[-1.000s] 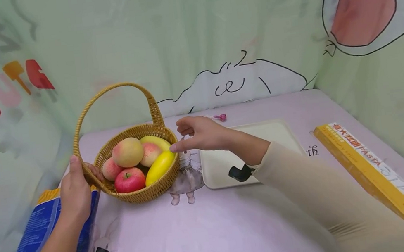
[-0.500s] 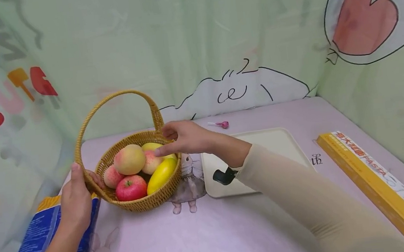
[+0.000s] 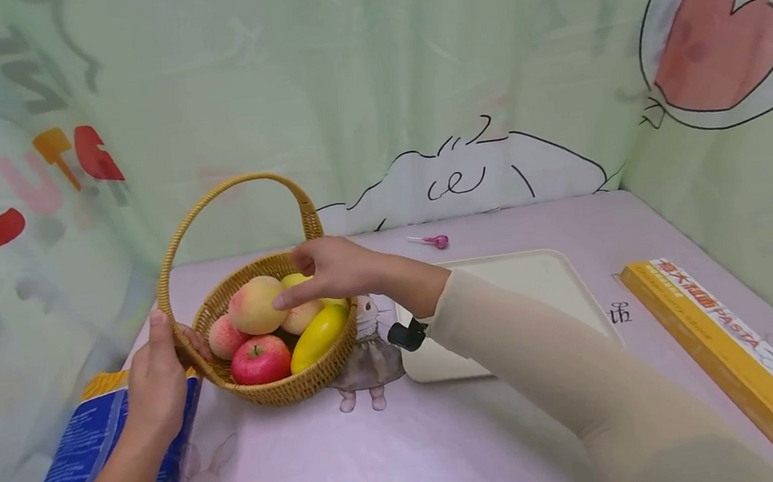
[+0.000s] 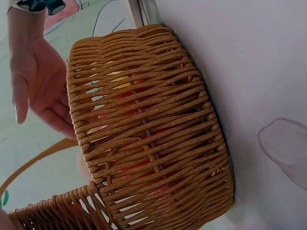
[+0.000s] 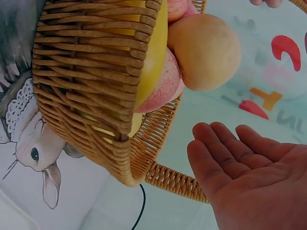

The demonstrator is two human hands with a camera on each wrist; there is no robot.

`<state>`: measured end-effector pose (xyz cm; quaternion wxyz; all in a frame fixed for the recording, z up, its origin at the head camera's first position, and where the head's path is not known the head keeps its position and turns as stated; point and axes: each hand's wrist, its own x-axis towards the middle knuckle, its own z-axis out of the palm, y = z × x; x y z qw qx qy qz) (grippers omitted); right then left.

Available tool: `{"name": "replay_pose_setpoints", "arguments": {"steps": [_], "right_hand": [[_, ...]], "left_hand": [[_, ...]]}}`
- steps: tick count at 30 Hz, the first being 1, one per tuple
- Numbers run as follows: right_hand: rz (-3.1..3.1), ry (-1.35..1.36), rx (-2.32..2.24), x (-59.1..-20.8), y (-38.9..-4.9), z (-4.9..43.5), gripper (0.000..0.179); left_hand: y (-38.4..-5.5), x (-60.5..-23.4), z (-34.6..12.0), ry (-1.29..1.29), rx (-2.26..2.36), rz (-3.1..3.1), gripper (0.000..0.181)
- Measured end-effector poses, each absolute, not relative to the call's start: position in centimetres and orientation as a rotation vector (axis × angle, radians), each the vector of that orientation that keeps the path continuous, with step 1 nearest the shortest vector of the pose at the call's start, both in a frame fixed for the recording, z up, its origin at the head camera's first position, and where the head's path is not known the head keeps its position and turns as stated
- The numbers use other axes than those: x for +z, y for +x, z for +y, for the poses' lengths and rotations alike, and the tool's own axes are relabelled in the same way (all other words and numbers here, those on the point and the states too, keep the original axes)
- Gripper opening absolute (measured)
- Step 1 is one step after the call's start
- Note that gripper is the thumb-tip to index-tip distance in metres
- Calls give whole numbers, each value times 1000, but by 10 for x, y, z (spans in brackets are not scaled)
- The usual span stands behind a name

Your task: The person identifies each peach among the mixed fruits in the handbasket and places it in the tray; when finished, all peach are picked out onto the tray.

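A wicker basket (image 3: 282,392) with a tall arched handle stands at the left of the table. Inside lie a pale peach (image 3: 256,307) on top, a red apple (image 3: 260,360), a yellow mango-like fruit (image 3: 319,338), two more peaches and another yellow fruit, partly hidden. My left hand (image 3: 155,383) grips the handle's base at the near-left rim, thumb outside. Over the basket's right side is my right hand (image 3: 339,268), its thumb tip close to the top peach. The right wrist view shows that hand (image 5: 254,167) holding nothing, fingers loosely bent, apart from the peach (image 5: 208,52).
A cream tray (image 3: 509,314) lies right of the basket, partly under my right forearm. Behind it is a pink lollipop (image 3: 438,241). A yellow pasta box (image 3: 729,361) lies at the right, and a blue packet (image 3: 74,451) lies beneath my left forearm.
My right hand has moved left from the basket's right rim to above the fruit, near the top peach. My left hand keeps its grip; the view has shifted slightly.
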<state>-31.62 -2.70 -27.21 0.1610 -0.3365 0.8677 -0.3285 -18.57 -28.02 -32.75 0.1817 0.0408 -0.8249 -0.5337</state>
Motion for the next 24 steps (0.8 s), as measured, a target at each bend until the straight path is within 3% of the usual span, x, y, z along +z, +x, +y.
{"name": "replay_pose_setpoints", "arguments": {"steps": [7,12,19,24], "right_hand": [[2526,-1005,-787,-270,-323,-46,77],[2545,-1004,-701,-269,-328,-55,88],[2551,-1042,-642,-272,-336,-71,76],[2536,-1043,-620,-276,-340,-90,87]], "left_hand": [[-187,-326,-279,178,-1497,-2355,71],[-189,-327,-278,189,-1500,-2369,70],[-189,-328,-279,226,-1441,-2420,71],[-187,-328,-281,230,-1415,-2414,70]]}}
